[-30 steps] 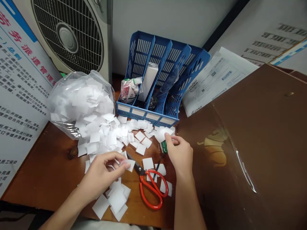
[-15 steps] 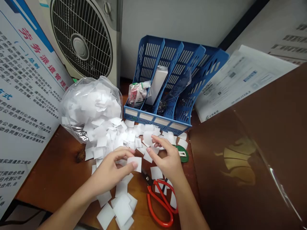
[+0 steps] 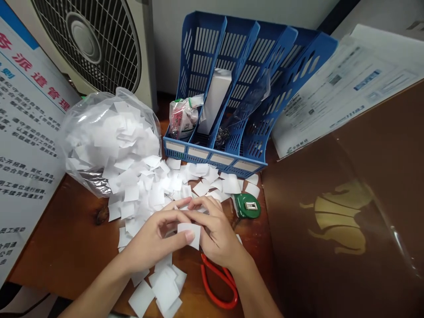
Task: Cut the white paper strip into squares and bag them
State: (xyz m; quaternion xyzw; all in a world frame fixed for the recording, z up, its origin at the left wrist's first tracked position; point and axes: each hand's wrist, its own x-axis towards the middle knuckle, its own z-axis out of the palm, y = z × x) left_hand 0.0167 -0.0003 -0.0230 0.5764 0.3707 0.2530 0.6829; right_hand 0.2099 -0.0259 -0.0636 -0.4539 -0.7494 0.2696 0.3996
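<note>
My left hand [image 3: 155,236] pinches a small white paper square [image 3: 192,235], the thumb flat on its front face. Against it, from the right, rests my right hand [image 3: 215,229], fingers bent inward and touching the left fingertips. What the right fingers hold is hidden behind the paper and the left hand. Below the hands lie scissors with red handles [image 3: 220,289], their blades covered by the right hand. A heap of white paper squares [image 3: 155,185] spreads behind the hands, and several more squares [image 3: 164,285] lie in front.
A clear plastic bag [image 3: 112,137] full of paper squares stands at the left, near a box fan [image 3: 89,39]. A blue file rack [image 3: 215,154] stands at the back. The green tape measure [image 3: 248,206] lies right of my hands, beside a brown box [image 3: 331,221].
My right hand has moved down and left to meet my left hand, its fingers curling in. The left hand keeps its paper square. The camera view has shifted closer to the table.
</note>
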